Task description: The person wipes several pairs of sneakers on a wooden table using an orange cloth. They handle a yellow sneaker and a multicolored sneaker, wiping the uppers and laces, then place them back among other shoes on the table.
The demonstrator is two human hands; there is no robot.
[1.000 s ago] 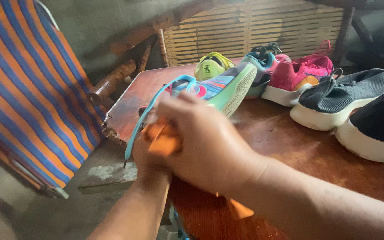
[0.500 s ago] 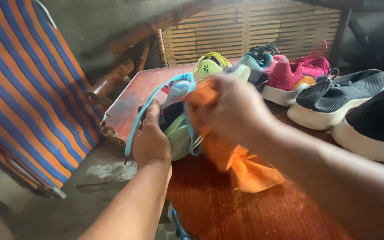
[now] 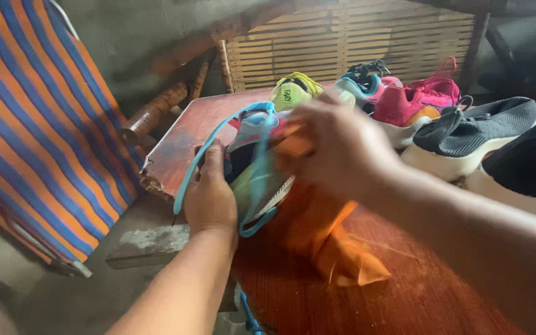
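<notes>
My left hand (image 3: 209,195) grips the heel end of a light green and blue running shoe (image 3: 257,167), holding it on its side above the red-brown wooden table (image 3: 181,139). A blue lace (image 3: 203,155) loops out of the shoe. My right hand (image 3: 339,146) is shut on an orange cloth (image 3: 324,232) and presses it against the front of the shoe. The loose end of the cloth hangs down onto the table. The toe of the shoe is hidden behind my right hand.
A row of shoes lies along the table's far and right side: a yellow-green one (image 3: 293,90), a pink one (image 3: 414,102), a dark grey one with a white sole (image 3: 473,133) and a black one (image 3: 531,164). An orange and blue striped cloth (image 3: 38,124) hangs at left. A slatted wooden panel (image 3: 355,34) stands behind.
My right hand has moved with the orange cloth from the shoe's heel toward its front. The shoe has been turned onto its side, and my left hand has shifted on the heel.
</notes>
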